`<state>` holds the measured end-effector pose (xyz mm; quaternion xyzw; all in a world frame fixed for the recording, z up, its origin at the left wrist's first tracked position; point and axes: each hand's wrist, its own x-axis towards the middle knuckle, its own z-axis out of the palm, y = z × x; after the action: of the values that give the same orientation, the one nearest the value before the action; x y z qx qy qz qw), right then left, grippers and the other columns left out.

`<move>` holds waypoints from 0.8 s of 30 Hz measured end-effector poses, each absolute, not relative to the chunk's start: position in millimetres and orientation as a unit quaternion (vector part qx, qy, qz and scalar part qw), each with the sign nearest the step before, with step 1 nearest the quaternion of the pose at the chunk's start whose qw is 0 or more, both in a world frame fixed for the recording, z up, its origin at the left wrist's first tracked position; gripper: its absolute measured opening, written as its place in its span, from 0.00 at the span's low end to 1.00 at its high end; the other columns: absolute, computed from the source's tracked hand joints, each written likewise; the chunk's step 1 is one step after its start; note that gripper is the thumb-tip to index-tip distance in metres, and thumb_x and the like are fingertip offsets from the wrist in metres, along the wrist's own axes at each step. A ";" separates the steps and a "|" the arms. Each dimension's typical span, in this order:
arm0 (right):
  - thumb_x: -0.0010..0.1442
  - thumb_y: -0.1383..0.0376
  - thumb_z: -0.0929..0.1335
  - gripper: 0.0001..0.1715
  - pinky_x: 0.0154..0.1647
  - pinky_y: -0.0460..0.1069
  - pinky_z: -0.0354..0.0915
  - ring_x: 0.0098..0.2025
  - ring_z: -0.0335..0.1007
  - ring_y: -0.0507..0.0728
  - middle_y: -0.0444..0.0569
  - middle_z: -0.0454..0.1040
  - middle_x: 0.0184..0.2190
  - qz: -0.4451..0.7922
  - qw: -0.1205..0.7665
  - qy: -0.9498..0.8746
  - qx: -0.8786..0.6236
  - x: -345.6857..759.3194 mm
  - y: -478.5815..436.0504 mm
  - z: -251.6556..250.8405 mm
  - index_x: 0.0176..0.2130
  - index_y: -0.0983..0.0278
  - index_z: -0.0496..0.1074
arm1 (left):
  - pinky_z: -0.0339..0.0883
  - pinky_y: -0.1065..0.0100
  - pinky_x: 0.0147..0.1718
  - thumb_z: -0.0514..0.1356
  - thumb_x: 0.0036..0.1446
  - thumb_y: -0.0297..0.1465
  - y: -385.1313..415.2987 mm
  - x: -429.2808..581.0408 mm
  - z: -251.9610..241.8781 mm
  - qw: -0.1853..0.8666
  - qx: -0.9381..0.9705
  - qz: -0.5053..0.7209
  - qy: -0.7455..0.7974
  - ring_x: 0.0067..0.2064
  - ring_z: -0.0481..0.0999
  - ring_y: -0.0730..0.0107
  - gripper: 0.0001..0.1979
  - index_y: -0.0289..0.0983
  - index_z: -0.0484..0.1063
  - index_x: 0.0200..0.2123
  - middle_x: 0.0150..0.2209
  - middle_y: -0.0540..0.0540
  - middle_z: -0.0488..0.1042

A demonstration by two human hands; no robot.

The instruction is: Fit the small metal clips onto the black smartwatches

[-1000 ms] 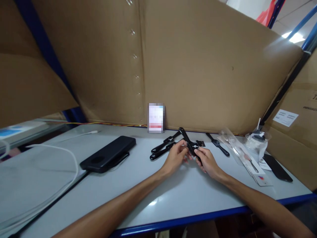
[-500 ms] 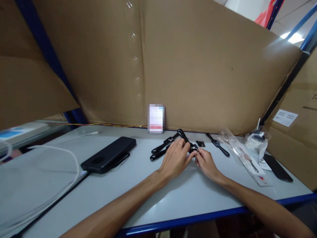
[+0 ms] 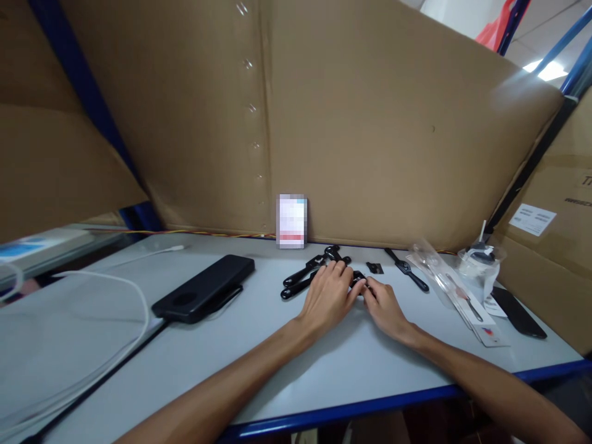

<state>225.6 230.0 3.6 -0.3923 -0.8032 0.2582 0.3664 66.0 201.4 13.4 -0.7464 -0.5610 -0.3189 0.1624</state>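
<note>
Both hands meet over the middle of the table on a black spokeshave (image 3: 357,279), most of it hidden by my fingers. My left hand (image 3: 329,287) is closed over it from the left, its thumb reaching across to the right. From the other side, my right hand (image 3: 385,306) pinches at it, thumb and fingertips close together. Behind and left of my left hand lie more black spokeshaves (image 3: 303,275), partly overlapping. A small dark flat piece (image 3: 374,267) rests just beyond my right hand. Another spokeshave (image 3: 407,271) lies farther right.
A phone (image 3: 291,222) with a blurred screen leans on the cardboard (image 3: 370,154). At left are a black power bank (image 3: 203,290) and white cable (image 3: 143,296). Clear packaging (image 3: 456,290), a bagged white item (image 3: 478,262) and a dark flat slab (image 3: 520,313) lie right.
The spokeshave in my hands has tilted down, so its raised handle no longer stands up behind my left hand. My right hand's fingers have shifted slightly over it.
</note>
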 end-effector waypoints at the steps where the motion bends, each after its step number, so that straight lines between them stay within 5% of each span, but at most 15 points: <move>1: 0.68 0.60 0.59 0.16 0.29 0.48 0.53 0.25 0.61 0.54 0.43 0.65 0.21 0.255 0.364 -0.805 -0.393 225.7 230.3 3.5 0.27 0.59 0.57 | 0.59 0.59 0.39 0.57 0.69 0.36 201.2 66.2 13.7 0.159 -0.746 -0.320 -0.562 0.39 0.71 0.56 0.13 0.36 0.72 0.33 0.37 0.41 0.74; 13: 0.67 0.60 0.59 0.15 0.29 0.48 0.52 0.24 0.59 0.54 0.43 0.65 0.22 0.242 0.366 -0.805 -0.400 225.2 229.7 1.8 0.28 0.59 0.58 | 0.60 0.58 0.39 0.55 0.70 0.38 203.3 60.9 16.5 0.219 -0.768 -0.283 -0.531 0.40 0.71 0.55 0.14 0.36 0.72 0.34 0.34 0.41 0.75; 17: 0.67 0.57 0.60 0.17 0.28 0.48 0.52 0.24 0.58 0.54 0.41 0.62 0.19 0.293 0.365 -0.785 -0.406 225.2 231.9 2.6 0.27 0.58 0.56 | 0.62 0.61 0.39 0.54 0.68 0.28 207.0 53.5 15.8 0.205 -0.801 -0.314 -0.466 0.41 0.69 0.58 0.07 0.37 0.72 0.41 0.39 0.42 0.73; 24: 0.68 0.57 0.60 0.17 0.27 0.48 0.54 0.24 0.59 0.54 0.42 0.63 0.19 0.318 0.357 -0.788 -0.389 223.5 230.8 0.5 0.28 0.59 0.60 | 0.61 0.65 0.34 0.50 0.58 0.16 210.4 49.8 9.7 0.171 -0.822 -0.380 -0.388 0.37 0.64 0.64 0.15 0.37 0.73 0.34 0.36 0.44 0.67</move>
<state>223.5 230.8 0.5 -0.3886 -0.7877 0.3176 0.3572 49.8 210.4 9.7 -0.8220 -0.3879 -0.3803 0.1709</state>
